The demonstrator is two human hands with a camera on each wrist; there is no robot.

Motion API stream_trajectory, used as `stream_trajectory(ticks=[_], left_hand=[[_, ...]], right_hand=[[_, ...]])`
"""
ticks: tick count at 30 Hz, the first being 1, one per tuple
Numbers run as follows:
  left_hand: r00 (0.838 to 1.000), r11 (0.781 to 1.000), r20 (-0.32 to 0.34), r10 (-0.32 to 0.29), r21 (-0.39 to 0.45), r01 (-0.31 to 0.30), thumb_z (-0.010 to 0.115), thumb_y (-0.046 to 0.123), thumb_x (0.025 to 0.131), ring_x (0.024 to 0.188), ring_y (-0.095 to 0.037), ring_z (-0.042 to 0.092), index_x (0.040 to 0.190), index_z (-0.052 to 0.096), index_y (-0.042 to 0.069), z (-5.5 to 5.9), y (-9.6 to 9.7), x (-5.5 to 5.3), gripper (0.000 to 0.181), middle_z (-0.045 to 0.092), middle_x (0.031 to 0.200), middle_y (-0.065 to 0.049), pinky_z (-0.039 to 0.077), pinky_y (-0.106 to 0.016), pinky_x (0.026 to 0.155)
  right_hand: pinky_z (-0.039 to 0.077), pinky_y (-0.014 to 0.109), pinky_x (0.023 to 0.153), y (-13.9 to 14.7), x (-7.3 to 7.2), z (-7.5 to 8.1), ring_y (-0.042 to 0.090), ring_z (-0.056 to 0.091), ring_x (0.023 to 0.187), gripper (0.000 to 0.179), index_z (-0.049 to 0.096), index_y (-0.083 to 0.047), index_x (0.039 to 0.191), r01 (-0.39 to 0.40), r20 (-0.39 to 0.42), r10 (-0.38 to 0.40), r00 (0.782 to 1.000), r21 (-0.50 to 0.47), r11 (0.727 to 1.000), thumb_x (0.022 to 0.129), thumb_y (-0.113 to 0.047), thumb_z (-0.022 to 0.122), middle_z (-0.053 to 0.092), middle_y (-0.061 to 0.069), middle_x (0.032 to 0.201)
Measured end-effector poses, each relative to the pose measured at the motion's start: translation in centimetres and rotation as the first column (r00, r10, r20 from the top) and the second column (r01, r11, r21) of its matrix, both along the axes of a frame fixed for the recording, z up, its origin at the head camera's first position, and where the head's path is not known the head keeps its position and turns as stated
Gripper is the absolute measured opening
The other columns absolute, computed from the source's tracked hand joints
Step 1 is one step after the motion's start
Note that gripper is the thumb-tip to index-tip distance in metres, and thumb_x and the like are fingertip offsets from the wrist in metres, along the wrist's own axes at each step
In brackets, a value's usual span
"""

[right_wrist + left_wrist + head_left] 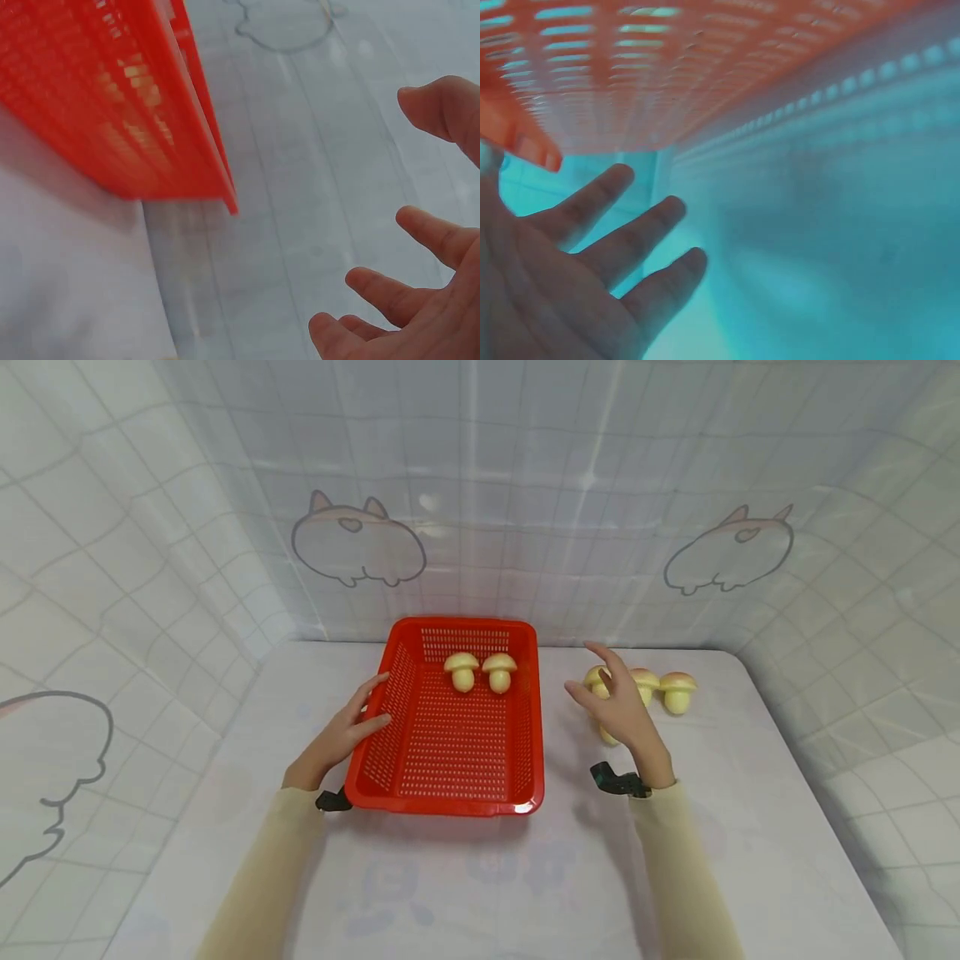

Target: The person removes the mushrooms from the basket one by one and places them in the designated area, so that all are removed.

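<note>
Walls (510, 460) of grid-patterned sheeting, with animal outlines on them, surround a pale table (465, 893). On it, left of the middle, is a red basket (450, 806), slotted in its sides and floor. The left hand (337, 737) is at the basket's left rim, thumb and forefinger extended over it, not curled (the left wrist view shows three fingers straight and spread outside the slotted wall). The right hand (618, 706) hovers right of the basket, thumb and forefinger well apart, nothing between them. At each wrist shows a black mount (618, 781). Two mushrooms (499, 672) stand side by side near the basket's far end; more yellow mushrooms (678, 693) are on the table's right, some partly hidden by the right hand.
</note>
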State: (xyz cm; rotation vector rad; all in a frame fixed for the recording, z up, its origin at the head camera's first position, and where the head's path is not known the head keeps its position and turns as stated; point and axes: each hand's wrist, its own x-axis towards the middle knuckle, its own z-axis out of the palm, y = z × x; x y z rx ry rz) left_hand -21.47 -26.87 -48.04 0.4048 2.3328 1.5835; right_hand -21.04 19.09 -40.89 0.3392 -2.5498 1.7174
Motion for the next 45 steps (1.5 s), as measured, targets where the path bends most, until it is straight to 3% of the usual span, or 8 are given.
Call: stream_trajectory(ticks=[6,16,22,26,29,32,35,45], left_hand=[[1.000,0.980,0.004,-0.017,-0.197,0.017,0.055,0.039,0.106,0.124,-0.043,0.059,0.164,0.016,0.043,1.1,-0.1,-0.3,0.070,0.039,0.158,-0.020,0.054,-0.054,0.097],[0.990,0.983,-0.135,-0.027,-0.185,0.001,0.059,0.034,0.104,0.150,-0.044,0.023,0.167,0.012,0.029,0.9,0.6,-0.7,0.078,0.009,0.171,-0.017,0.032,-0.072,0.113],[1.000,0.973,-0.015,0.000,-0.230,-0.004,0.063,0.040,0.101,0.141,-0.043,0.043,0.163,0.010,0.048,1.0,0.5,-0.5,0.081,0.016,0.171,-0.012,0.039,-0.069,0.110],[1.000,0.967,0.013,0.011,-0.255,-0.007,0.064,0.044,0.099,0.136,-0.043,0.048,0.162,0.012,0.050,1.1,0.5,-0.2,0.082,0.023,0.169,-0.015,0.041,-0.068,0.109],[1.000,0.965,0.020,0.016,-0.261,-0.010,0.066,0.047,0.097,0.132,-0.042,0.051,0.162,0.015,0.049,1.1,0.5,-0.2,0.083,0.030,0.165,-0.018,0.045,-0.066,0.107],[1.000,0.963,0.018,0.023,-0.269,-0.017,0.067,0.052,0.095,0.132,-0.041,0.051,0.162,0.017,0.049,1.0,0.4,-0.3,0.083,0.031,0.164,-0.017,0.045,-0.065,0.107],[1.000,0.960,0.003,0.027,-0.279,-0.025,0.066,0.056,0.095,0.140,-0.042,0.044,0.162,0.018,0.048,0.9,0.5,-0.3,0.083,0.026,0.168,-0.014,0.038,-0.069,0.111],[1.000,0.974,0.005,0.011,-0.225,-0.010,0.064,0.047,0.099,0.151,-0.043,0.027,0.163,0.019,0.043,1.0,1.0,-0.2,0.079,0.015,0.172,-0.011,0.027,-0.074,0.115]], right_hand=[[0.023,0.055,0.126,-2.6,-0.4,-0.1,0.027,0.026,0.155,0.071,0.040,-0.012,0.156,-0.088,-0.011,0.088,0.996,0.012,0.996,0.095,-0.022,0.075,0.033,0.010,0.164],[0.029,0.055,0.123,-7.0,-1.9,0.1,0.025,0.028,0.154,0.074,0.038,-0.016,0.157,-0.236,-0.009,0.237,0.972,0.061,0.970,0.096,-0.036,0.072,0.034,0.004,0.164],[0.032,0.052,0.122,-9.6,-3.2,0.8,0.023,0.032,0.152,0.077,0.034,-0.016,0.160,-0.285,0.004,0.285,0.959,0.068,0.956,0.096,-0.037,0.072,0.033,0.003,0.165],[0.054,0.045,0.099,-11.1,-4.1,1.0,0.028,0.063,0.118,0.078,0.033,-0.024,0.160,-0.299,0.042,0.298,0.953,0.010,0.954,0.095,-0.034,0.074,0.051,0.011,0.149],[0.057,0.044,0.081,-12.1,-4.7,1.0,0.030,0.065,0.096,0.078,0.032,-0.028,0.160,-0.298,0.079,0.299,0.951,-0.028,0.954,0.094,-0.037,0.074,0.053,0.010,0.144],[0.054,0.048,0.097,-13.0,-5.4,1.0,0.029,0.057,0.125,0.079,0.031,-0.027,0.160,-0.297,0.086,0.298,0.951,-0.034,0.954,0.095,-0.039,0.073,0.045,0.008,0.156],[0.041,0.052,0.116,-13.8,-6.2,0.7,0.027,0.033,0.152,0.079,0.032,-0.023,0.161,-0.287,0.083,0.288,0.954,-0.028,0.958,0.095,-0.038,0.073,0.032,0.008,0.166],[0.039,0.055,0.117,-15.4,-8.6,-1.9,0.035,0.039,0.148,0.084,0.031,-0.015,0.161,-0.284,0.053,0.279,0.959,0.158,0.946,0.093,-0.039,0.075,0.038,0.012,0.162]])
